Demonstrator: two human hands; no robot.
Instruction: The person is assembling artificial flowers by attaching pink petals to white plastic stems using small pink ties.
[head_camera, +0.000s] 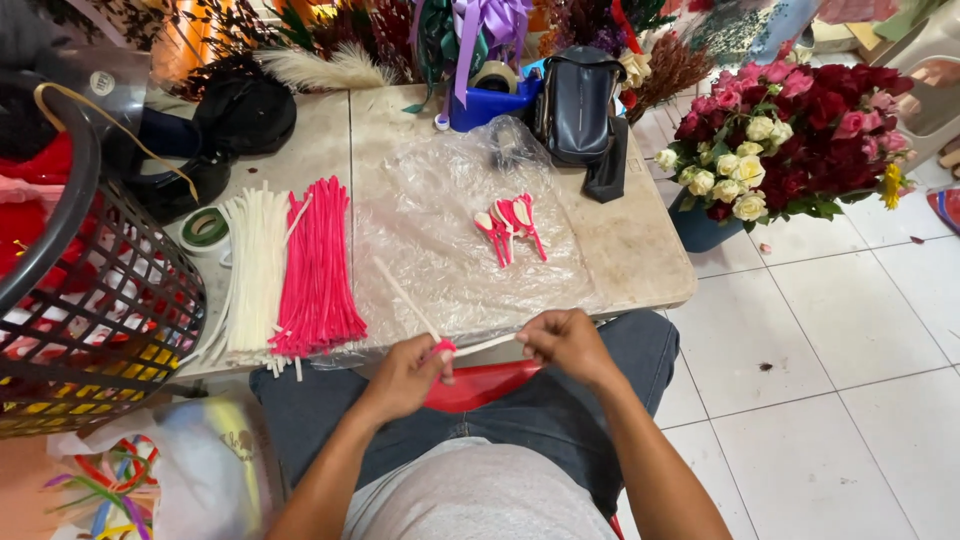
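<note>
My left hand (408, 375) pinches a small pink piece (445, 347) together with a thin white stick (405, 296) that slants up over the table. My right hand (565, 340) grips the other white stem end (488, 345), just right of the pink piece. Both hands hover above my lap, where a red sheet (478, 385) lies. On the clear plastic sheet (450, 235) rest several finished pink-and-white pieces (510, 225). Bundles of pink sticks (318, 265) and white sticks (256, 270) lie to the left.
A black wire basket (90, 330) stands at the left table edge, near a green tape roll (205, 228). A black bag (580, 105), a blue container (490, 100) and dried plants line the back. A rose bouquet (785, 135) stands on the tiled floor at right.
</note>
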